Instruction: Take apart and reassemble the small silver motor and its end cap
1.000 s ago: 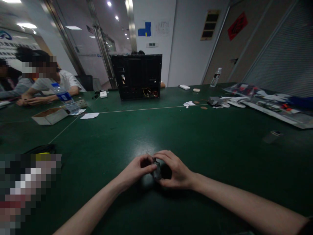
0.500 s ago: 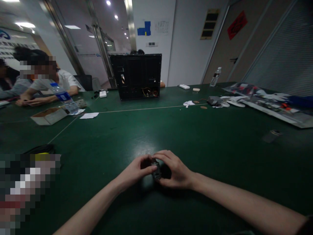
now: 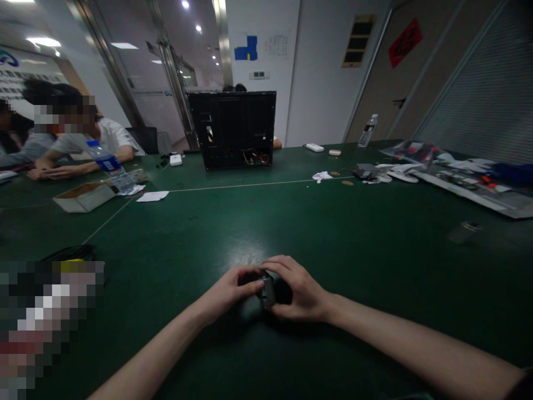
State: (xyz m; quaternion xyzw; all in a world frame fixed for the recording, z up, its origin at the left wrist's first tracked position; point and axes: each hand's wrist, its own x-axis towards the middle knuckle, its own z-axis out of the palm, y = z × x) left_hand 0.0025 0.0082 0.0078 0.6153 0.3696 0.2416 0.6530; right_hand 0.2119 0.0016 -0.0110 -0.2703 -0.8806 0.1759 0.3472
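Observation:
Both of my hands meet low in the middle of the head view, just above the dark green table [image 3: 333, 233]. Between them is a small dark grey object [image 3: 267, 291], too dim to name. My left hand [image 3: 231, 291] pinches its left side with curled fingers. My right hand [image 3: 297, 289] curls over its top and right side, hiding most of it. Both forearms rest toward the table's near edge.
A black open computer case [image 3: 233, 130] stands at the far middle. At the left lie a cardboard box [image 3: 83, 197], a water bottle [image 3: 109, 166] and white paper [image 3: 153, 196], with seated people behind. Papers and small parts [image 3: 458, 178] spread along the right; a bottle [image 3: 368, 131] stands far back.
The small object has turned slightly between my fingers, and my left fingers have shifted a little on it. Both hands stay in the same place.

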